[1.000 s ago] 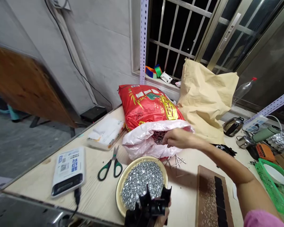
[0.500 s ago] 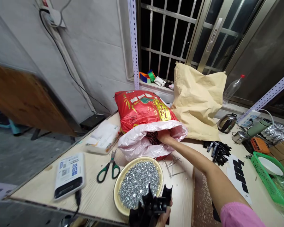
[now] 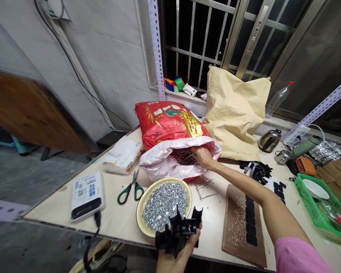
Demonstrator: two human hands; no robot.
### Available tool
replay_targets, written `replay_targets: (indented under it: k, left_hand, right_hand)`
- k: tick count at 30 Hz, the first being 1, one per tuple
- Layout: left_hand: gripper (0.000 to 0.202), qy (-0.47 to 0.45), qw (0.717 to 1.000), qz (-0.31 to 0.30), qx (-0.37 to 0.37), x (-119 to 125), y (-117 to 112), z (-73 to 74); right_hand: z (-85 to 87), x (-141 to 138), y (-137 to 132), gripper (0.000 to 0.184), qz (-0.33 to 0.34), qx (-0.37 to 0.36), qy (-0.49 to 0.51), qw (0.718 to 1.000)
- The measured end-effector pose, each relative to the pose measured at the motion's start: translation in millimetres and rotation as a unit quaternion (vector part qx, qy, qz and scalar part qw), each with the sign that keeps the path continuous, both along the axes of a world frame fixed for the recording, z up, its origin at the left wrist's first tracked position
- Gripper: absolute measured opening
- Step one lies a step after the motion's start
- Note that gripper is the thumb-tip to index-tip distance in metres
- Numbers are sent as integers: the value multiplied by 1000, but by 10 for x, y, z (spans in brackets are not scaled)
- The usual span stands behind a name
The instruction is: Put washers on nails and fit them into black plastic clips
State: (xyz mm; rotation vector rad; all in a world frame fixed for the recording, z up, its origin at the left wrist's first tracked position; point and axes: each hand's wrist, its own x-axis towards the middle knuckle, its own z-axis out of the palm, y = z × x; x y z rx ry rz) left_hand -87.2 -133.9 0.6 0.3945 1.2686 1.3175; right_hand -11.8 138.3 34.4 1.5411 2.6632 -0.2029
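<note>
My left hand [image 3: 182, 252] is closed around a black plastic bracket [image 3: 177, 231] with curved, U-shaped arms, held just in front of a cream bowl [image 3: 139, 223]. Small silver nuts [image 3: 165, 204] fill that bowl. My right hand [image 3: 203, 156] is at the mouth of a red printed sack [image 3: 170, 123] with a turned-back white lining [image 3: 156, 163]. Long thin metal pieces, like screws or nails [image 3: 184, 155], lie inside the sack. The right fingers are bunched among them, partly hidden, so what they pinch is unclear. More loose long screws [image 3: 203, 188] lie outside the sack.
Green-handled scissors [image 3: 130, 189], a white boxy device [image 3: 88, 195] with a cable, and a tissue pack [image 3: 123, 155] are on the left. Rightward are a brown board [image 3: 233, 227] bearing black pads, black parts [image 3: 257, 170], a green basket [image 3: 309, 212] and a kettle [image 3: 269, 140]. A tan sack [image 3: 235, 113] stands behind.
My right hand has drawn back slightly, showing more of itself at the sack's mouth. My left hand and the bracket have come further into view. The camera view has shifted a little.
</note>
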Motion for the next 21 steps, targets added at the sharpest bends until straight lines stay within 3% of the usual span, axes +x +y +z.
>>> replay_targets:
  k: [4,9,12,14,16,18,21]
  left_hand:
    - [49,-6,1000,5,0,92,50,81]
    - [55,-13,1000,-17,-21,185,37,165]
    - [57,-20,999,-17,-27,213,31,212]
    - [54,-20,999,-13,-34,217,37,241]
    - [53,-15,999,-6,-43,219,51,265]
    - [51,-16,999,4,-48,230,70,284]
    - [47,-34,998,12,-45,265,90,293]
  right_hand:
    - [8,280,-283,29,72,68,-6,995]
    - [-308,791,-709,35,206,175,24,962]
    - [-492,1031,-903,30,212,183,57,958]
    - [-523,1112,-991,23,193,189,58,961]
    - [-453,1113,-1035,15,168,202,46,964]
    - [-293,1015,-1009,20,144,218,35,965]
    - [3,672,-796,29,102,199,1,975]
